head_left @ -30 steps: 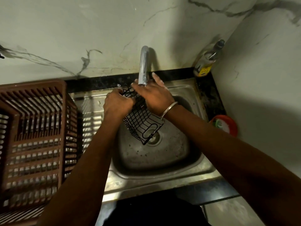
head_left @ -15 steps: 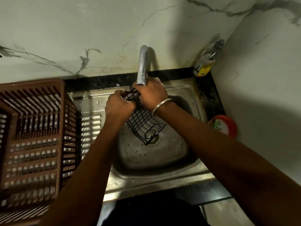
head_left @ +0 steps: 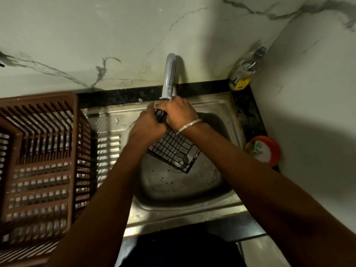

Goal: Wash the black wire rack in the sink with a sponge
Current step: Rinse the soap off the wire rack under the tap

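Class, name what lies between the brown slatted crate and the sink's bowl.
The ribbed steel drainboard fills that stretch between crate and bowl, shown in the head view.

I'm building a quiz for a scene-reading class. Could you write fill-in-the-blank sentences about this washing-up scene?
1. The left hand and right hand grip the black wire rack over the steel ____.
2. The brown slatted plastic basket stands at the picture's ____ edge.
3. A silver bangle circles the ____ wrist.

Missing words: sink; left; right.
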